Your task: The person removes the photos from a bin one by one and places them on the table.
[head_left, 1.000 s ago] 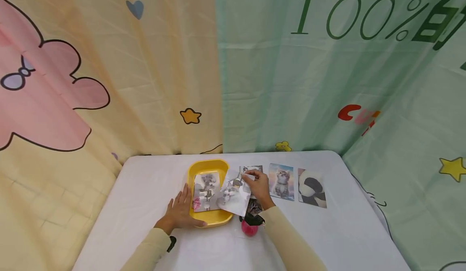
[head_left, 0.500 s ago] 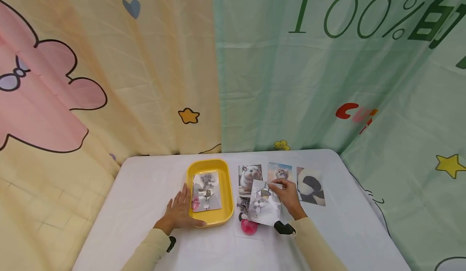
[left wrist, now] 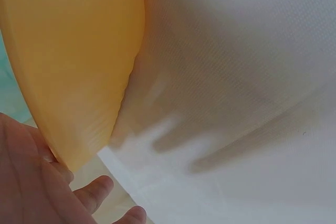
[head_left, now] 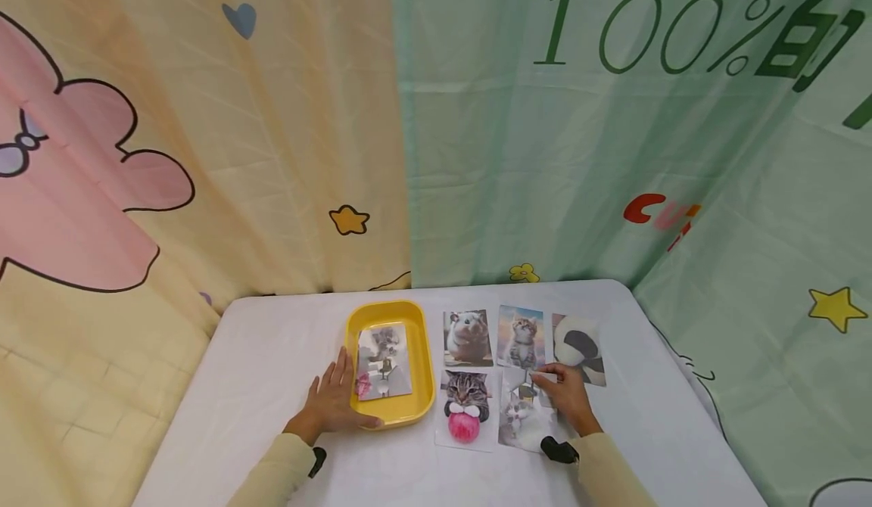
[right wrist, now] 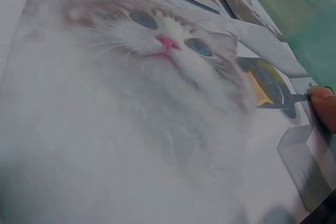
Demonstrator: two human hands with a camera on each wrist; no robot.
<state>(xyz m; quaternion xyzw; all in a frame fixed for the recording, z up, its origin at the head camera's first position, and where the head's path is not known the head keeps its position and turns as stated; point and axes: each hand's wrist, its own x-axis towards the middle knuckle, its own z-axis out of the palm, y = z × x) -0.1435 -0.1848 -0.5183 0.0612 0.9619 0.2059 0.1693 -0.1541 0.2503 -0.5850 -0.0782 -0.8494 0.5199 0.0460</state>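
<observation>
My right hand [head_left: 568, 399] pinches the top right edge of a white cat photo card [head_left: 515, 421] at the front of the card group. The right wrist view shows that card [right wrist: 157, 103] close up, with the thumb [right wrist: 324, 107] on its edge. My left hand [head_left: 331, 399] rests against the left side of a yellow tray [head_left: 428, 386], fingers spread and thumb at its front rim. In the left wrist view, fingers [left wrist: 94, 192] extend beside the tray's outer wall [left wrist: 73, 61]. Inside the tray lies another animal photo card [head_left: 384, 359], perhaps on others.
A hamster card [head_left: 468, 338], a kitten card [head_left: 521, 335] and a panda card [head_left: 577, 344] lie in a back row. In front of the hamster card is a tabby cat card with a pink ball [head_left: 465, 409]. Printed curtains [head_left: 306, 113] stand behind the white table [head_left: 272, 356].
My right hand has carried the white cat card from beside the tray rightward and down to a place below the kitten card. The left hand keeps its place at the tray.
</observation>
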